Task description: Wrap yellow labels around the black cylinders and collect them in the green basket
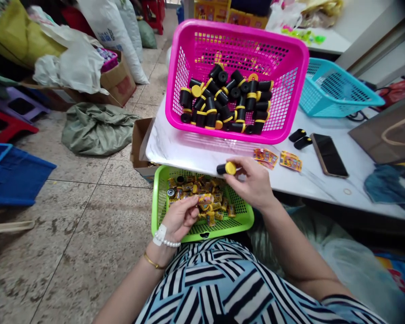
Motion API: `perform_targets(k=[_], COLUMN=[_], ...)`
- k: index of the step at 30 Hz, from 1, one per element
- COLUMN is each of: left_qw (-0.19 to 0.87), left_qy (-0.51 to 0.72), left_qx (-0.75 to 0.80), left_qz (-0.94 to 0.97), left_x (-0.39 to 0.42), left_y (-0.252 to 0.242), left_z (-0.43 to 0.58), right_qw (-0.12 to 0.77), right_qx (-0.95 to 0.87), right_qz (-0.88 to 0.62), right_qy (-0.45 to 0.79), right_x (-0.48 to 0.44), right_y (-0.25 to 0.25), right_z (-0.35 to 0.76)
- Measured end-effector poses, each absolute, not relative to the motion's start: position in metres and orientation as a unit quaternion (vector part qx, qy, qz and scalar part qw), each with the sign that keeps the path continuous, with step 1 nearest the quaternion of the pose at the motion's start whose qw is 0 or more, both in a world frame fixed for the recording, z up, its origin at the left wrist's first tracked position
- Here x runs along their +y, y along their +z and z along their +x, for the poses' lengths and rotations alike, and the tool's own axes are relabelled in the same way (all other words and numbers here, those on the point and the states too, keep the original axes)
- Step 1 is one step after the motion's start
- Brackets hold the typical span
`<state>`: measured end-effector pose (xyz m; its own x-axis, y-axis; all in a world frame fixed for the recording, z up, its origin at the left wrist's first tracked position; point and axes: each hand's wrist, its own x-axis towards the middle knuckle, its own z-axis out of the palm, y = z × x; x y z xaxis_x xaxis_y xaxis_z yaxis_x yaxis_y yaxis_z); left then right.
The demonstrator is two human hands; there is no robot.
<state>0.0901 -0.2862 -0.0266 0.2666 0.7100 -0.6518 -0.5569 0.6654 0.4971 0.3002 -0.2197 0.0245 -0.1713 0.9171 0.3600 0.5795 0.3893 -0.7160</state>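
Note:
My right hand (253,182) pinches a small black cylinder with a yellow cap (226,168) at the near edge of the white table (202,155). My left hand (180,218) is closed on a labelled yellow cylinder (205,198) over the green basket (202,229) on my lap. That basket holds several yellow-wrapped cylinders (202,189). A pink basket (236,81) on the table, tilted towards me, holds several black and yellow cylinders (226,105). Printed yellow labels (276,158) lie on the table just right of my right hand.
Two black cylinders (299,138) and a phone (329,155) lie on the table at right, with a turquoise basket (334,87) behind. A cardboard box (140,144) stands under the table's left end. Bags, sacks and blue and red crates crowd the floor at left.

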Motion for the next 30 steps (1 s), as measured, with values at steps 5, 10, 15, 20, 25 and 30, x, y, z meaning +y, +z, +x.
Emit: perform_targets(k=[5, 10, 15, 20, 25, 30], left_qw=[0.789, 0.813, 0.829, 0.830, 0.827, 0.829], left_qy=[0.424, 0.414, 0.416, 0.417, 0.423, 0.428], left_qx=[0.445, 0.405, 0.371, 0.368, 0.370, 0.360], left_qz=[0.012, 0.051, 0.043, 0.031, 0.013, -0.011], left_x=[-0.278, -0.275, -0.275, -0.274, -0.270, -0.270], left_y=[-0.028, -0.028, -0.025, -0.029, -0.030, -0.029], left_z=[0.090, 0.097, 0.102, 0.103, 0.107, 0.111], right_qw=[0.456, 0.436, 0.441, 0.446, 0.526, 0.452], right_qx=[-0.545, -0.498, -0.476, -0.467, -0.425, -0.428], right_qz=[-0.494, -0.505, -0.520, -0.532, -0.494, -0.487], right_qy=[0.501, 0.554, 0.556, 0.547, 0.547, 0.613], right_x=[-0.263, -0.274, -0.273, -0.272, -0.271, -0.269], right_y=[0.006, -0.003, -0.006, -0.006, -0.005, -0.010], right_z=[0.297, 0.291, 0.284, 0.282, 0.284, 0.282])
